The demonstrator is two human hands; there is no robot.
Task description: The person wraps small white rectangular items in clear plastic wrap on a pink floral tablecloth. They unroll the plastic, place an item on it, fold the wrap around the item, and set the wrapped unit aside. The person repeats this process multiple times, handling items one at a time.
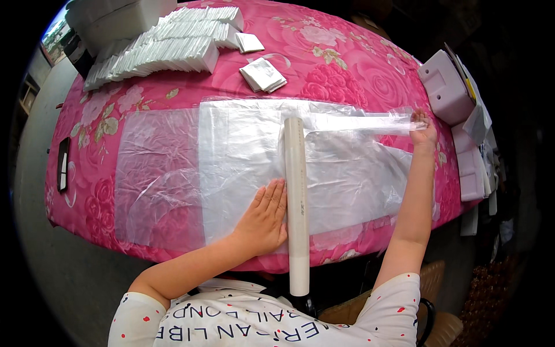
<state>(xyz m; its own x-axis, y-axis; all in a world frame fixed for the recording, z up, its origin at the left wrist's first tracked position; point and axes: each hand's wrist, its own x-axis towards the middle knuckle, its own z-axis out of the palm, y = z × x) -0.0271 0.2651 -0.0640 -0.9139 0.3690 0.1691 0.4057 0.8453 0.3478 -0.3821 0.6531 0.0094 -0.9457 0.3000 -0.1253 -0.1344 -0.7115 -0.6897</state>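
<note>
Several thin, clear plastic bags (240,144) lie flattened in a layered pile across the table. A long whitish plastic pipe (297,202) rests over the pile, running from its far part past the table's near edge. My left hand (265,217) presses flat on the plastic just left of the pipe, fingers stretched out and together. Off to the right, my right hand (424,128) is closed on the end of a narrow, gathered plastic strip (358,123), drawn out from beside the pipe's far end. The exact fingertip grip is partly hidden by the plastic.
A pink floral cloth (329,81) covers the table. Rows of folded white packets (167,52) stand at the far left by a white bin (115,23); loose packets (263,75) lie nearby. A phone (63,165) is at the left edge. Pale plastic boxes (445,87) line the right edge.
</note>
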